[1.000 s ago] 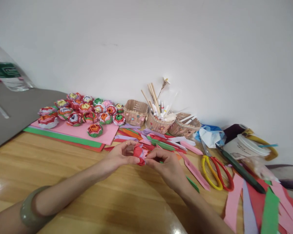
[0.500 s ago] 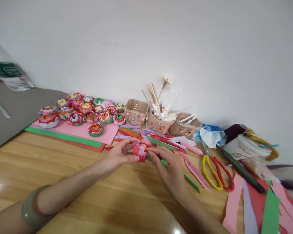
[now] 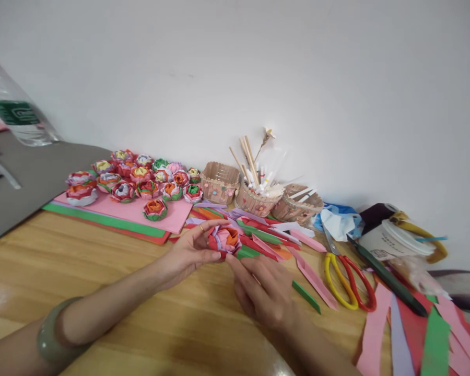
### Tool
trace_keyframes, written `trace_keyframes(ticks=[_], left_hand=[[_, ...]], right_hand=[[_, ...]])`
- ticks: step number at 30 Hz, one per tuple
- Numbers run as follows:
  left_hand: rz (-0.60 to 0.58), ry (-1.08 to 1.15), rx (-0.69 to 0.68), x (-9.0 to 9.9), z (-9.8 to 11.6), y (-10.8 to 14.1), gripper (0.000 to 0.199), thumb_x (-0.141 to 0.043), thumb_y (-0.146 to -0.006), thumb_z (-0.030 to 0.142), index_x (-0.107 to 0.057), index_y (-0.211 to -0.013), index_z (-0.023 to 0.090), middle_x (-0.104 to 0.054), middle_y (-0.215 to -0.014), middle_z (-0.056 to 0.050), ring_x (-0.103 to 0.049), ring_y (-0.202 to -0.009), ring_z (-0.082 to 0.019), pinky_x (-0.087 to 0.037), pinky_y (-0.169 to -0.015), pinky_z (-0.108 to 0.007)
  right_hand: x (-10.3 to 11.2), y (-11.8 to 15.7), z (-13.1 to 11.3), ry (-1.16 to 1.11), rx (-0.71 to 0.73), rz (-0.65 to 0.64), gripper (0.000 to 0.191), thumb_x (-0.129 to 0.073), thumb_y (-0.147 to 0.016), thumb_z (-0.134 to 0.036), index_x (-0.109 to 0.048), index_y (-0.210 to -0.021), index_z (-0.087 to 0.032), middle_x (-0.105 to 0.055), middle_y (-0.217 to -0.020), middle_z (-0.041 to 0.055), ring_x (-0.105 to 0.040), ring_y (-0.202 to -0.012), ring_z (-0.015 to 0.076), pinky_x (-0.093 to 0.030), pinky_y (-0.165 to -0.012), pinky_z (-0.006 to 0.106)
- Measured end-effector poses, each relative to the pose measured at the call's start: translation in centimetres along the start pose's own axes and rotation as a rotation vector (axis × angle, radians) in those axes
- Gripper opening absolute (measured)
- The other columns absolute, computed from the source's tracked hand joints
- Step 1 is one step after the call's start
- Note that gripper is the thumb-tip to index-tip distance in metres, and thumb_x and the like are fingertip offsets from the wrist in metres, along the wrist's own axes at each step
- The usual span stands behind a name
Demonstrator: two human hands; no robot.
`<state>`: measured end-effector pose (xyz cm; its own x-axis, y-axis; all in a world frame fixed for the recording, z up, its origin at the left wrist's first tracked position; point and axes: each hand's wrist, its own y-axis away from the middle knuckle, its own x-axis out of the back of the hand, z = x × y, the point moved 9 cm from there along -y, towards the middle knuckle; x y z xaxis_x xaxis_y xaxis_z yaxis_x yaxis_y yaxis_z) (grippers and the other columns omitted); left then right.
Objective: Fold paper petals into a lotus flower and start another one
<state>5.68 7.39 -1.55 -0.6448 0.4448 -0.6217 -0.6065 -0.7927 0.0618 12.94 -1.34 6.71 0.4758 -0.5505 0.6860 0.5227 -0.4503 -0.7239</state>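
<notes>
Between the thumb and fingers of my left hand (image 3: 198, 245) is a folded paper flower (image 3: 224, 239) with red, lilac, pink and orange petals. It is held just above the wooden table, its orange and pink middle facing up. My right hand (image 3: 262, 284) meets the flower's lower right edge with its index fingertip. The other fingers of that hand are curled in, and its thumb is mostly hidden. Folded paper strips (image 3: 258, 235) in red, green, pink and lilac lie just behind both hands.
Several finished paper flowers (image 3: 141, 175) stand on stacked coloured sheets (image 3: 172, 223) at left. Three decorated baskets (image 3: 219, 183) with sticks and pens line the wall. To the right are scissors (image 3: 350, 282), a dark green cutter (image 3: 391, 277), a white tub (image 3: 395, 240) and loose paper strips (image 3: 434, 334).
The paper flower has turned so its orange and pink middle shows more. My right hand has moved from the flower's right side down to its lower edge.
</notes>
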Motion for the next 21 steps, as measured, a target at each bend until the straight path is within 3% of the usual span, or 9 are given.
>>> trace_keyframes(ticks=[4,7,10,13,17,21], left_hand=[[-0.010,-0.017,-0.036,-0.1,0.2,-0.1,0.054,-0.074,-0.061,0.006,-0.060,-0.109,0.027,-0.067,-0.103,-0.002,-0.062,-0.083,-0.012,-0.048,-0.074,-0.022],[0.011,-0.063,-0.084,0.2,0.4,-0.3,0.054,-0.075,-0.059,0.007,-0.061,-0.107,0.026,-0.067,-0.103,-0.003,-0.062,-0.086,-0.015,-0.048,-0.075,-0.024],[0.039,-0.168,-0.167,0.6,1.1,-0.2,0.052,-0.076,-0.058,0.007,-0.061,-0.105,0.026,-0.067,-0.103,-0.003,-0.060,-0.095,-0.018,-0.047,-0.078,-0.026],[0.046,-0.286,-0.220,0.6,1.5,-0.2,0.049,-0.075,-0.059,0.008,-0.062,-0.104,0.025,-0.066,-0.102,-0.004,-0.059,-0.096,-0.019,-0.048,-0.078,-0.028],[0.031,-0.416,-0.299,0.2,2.0,0.1,0.043,-0.073,-0.064,0.013,-0.062,-0.104,0.025,-0.064,-0.109,-0.004,-0.058,-0.103,-0.021,-0.048,-0.082,-0.030],[0.038,-0.482,-0.284,0.2,1.7,0.2,0.043,-0.071,-0.067,0.015,-0.061,-0.107,0.027,-0.062,-0.114,-0.004,-0.059,-0.100,-0.020,-0.048,-0.084,-0.032]], right_hand=[[0.4,0.2,1.4,-0.068,-0.133,0.049,0.038,-0.051,-0.078,-0.005,-0.054,-0.114,-0.014,-0.064,-0.073,0.0061,-0.055,-0.060,0.0150,-0.044,-0.052,0.027],[0.5,-0.1,1.9,-0.174,-0.189,0.074,0.033,-0.054,-0.076,-0.004,-0.060,-0.105,-0.017,-0.064,-0.073,0.0054,-0.057,-0.062,0.0151,-0.046,-0.054,0.027],[0.4,-0.3,3.3,-0.345,-0.370,0.103,0.024,-0.054,-0.077,-0.006,-0.063,-0.095,-0.019,-0.063,-0.074,0.0042,-0.057,-0.062,0.0131,-0.047,-0.053,0.024],[-0.6,-0.3,4.5,-0.471,-0.547,0.075,0.016,-0.054,-0.079,-0.009,-0.064,-0.086,-0.018,-0.061,-0.070,0.0025,-0.054,-0.057,0.0108,-0.045,-0.048,0.021],[-1.7,0.1,5.1,-0.545,-0.656,0.027,0.008,-0.056,-0.078,-0.013,-0.063,-0.076,-0.017,-0.058,-0.064,0.0009,-0.050,-0.053,0.0100,-0.041,-0.046,0.020],[-2.6,0.7,5.8,-0.599,-0.780,-0.026,0.005,-0.058,-0.077,-0.017,-0.062,-0.074,-0.016,-0.056,-0.063,0.0002,-0.049,-0.053,0.0099,-0.040,-0.046,0.020]])
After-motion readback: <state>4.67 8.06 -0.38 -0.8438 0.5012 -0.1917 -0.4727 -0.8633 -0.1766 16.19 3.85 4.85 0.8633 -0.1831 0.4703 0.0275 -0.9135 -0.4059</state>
